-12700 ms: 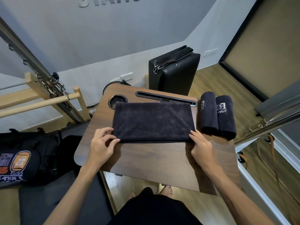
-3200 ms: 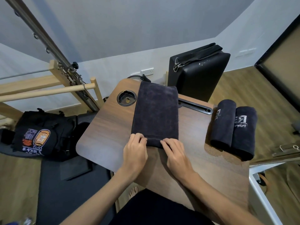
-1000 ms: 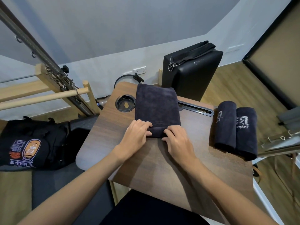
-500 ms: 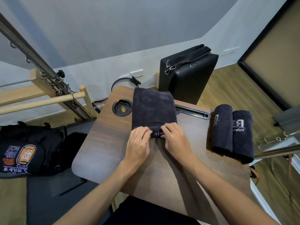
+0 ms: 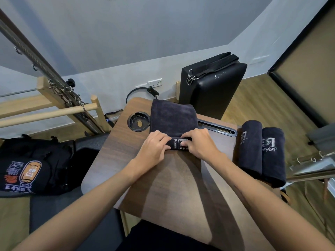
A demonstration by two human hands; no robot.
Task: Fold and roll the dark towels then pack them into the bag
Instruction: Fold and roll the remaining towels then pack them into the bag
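Towel (image 5: pixel 173 117) half-rolled — left hand (image 5: pixel 154 147), right hand (image 5: pixel 198 144) gripping roll.

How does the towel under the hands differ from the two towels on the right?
The towel under the hands is mostly flat, only its near end rolled; the two towels on the right are fully rolled. The left hand and right hand grip the first; nobody touches the pair. All are dark with pale lettering.

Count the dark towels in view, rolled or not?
3. Two rolled towels lie side by side at the table's right edge. A third towel lies mid-table, both hands rolling its near end. The bag could hide more.
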